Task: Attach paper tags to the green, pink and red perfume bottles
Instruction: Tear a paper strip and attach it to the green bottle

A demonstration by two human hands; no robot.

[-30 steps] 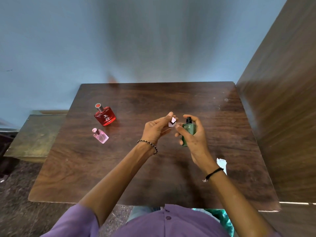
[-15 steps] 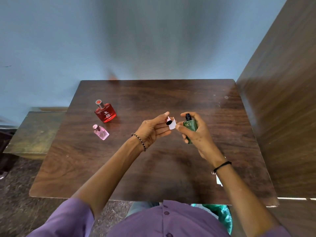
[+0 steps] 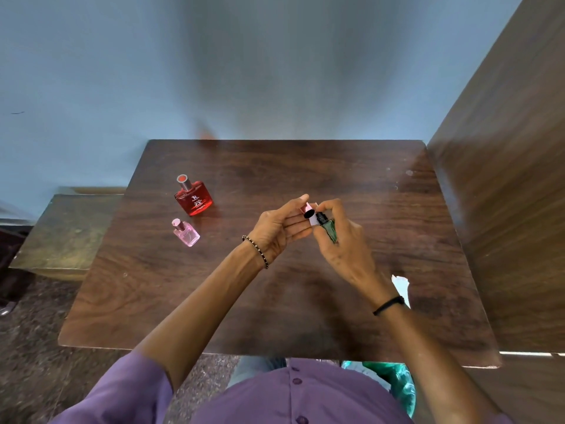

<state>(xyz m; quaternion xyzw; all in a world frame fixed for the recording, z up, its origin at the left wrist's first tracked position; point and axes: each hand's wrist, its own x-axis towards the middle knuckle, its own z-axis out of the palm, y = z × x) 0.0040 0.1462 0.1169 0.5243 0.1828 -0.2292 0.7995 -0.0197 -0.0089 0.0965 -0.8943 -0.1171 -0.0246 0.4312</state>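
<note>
My right hand point(image 3: 345, 243) grips the green perfume bottle point(image 3: 329, 229) above the middle of the dark wooden table point(image 3: 275, 301), with the bottle's black neck tilted to the left. My left hand point(image 3: 281, 229) pinches a small white paper tag point(image 3: 313, 220) with a dark hole and holds it against the bottle's neck. The red perfume bottle point(image 3: 193, 196) stands upright at the table's left. Just in front of it stands the small pink perfume bottle point(image 3: 185, 232). Neither of these two shows a tag.
A piece of white paper point(image 3: 401, 286) lies on the table behind my right wrist. A wooden panel point(image 3: 504, 179) rises along the table's right edge. A low greenish bench point(image 3: 61, 234) sits to the left. A blue wall stands behind the table.
My hands have come together: the green bottle has tipped leftward and the tag has moved right until it meets the bottle's neck. The red and pink bottles have not moved.
</note>
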